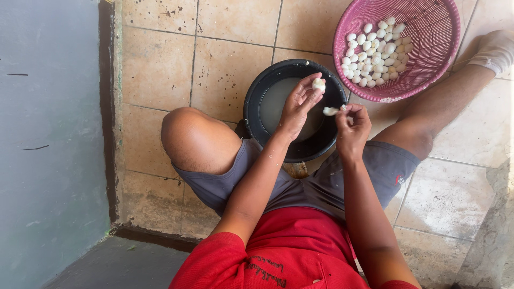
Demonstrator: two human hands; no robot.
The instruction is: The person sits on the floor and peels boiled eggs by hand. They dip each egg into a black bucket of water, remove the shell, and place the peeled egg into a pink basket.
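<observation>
Left hand (297, 105) pinches egg (318, 84) over bucket (251, 107); right hand (350, 124) grips shell (330, 111); basket (342, 32) at 1 o'clock; peel gently, small strips.

The person sits on the tiled floor (225, 69) with knees spread, a wall (48, 134) along their left side. A bucket (256, 96) holding water stands on the floor between the legs, just ahead of the lap. Beyond it and to the right, touching or just beside its rim, a basket (436, 53) sits on the floor with a heap of small peeled eggs (375, 53) in it. Both hands hover over the bucket: the left hand (297, 107) holds one egg (318, 84) at its fingertips, the right hand (352, 128) is just beside it, pinching a scrap of shell (330, 111).
</observation>
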